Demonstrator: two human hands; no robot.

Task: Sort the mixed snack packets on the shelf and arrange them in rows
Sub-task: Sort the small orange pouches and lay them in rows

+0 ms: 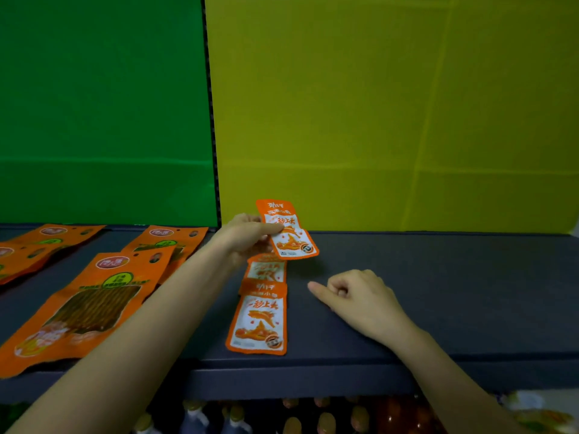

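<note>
My left hand (247, 238) pinches a small orange-and-white snack packet (289, 233) and holds it just above the dark shelf (438, 292), near the back wall. Below it two more small packets lie in a column: one partly covered (266, 270), and one nearer the front edge (258, 317). To the left lie larger orange packets: a big one in front (84, 305), another behind it (175, 242), and others at the far left (37, 249). My right hand (357, 300) rests on the shelf to the right of the column, fingers curled, holding nothing.
A green panel (103, 104) and a yellow panel (391, 104) form the wall behind the shelf. Under the shelf's front edge stand bottles with caps (294, 418). The right half of the shelf shows bare dark surface.
</note>
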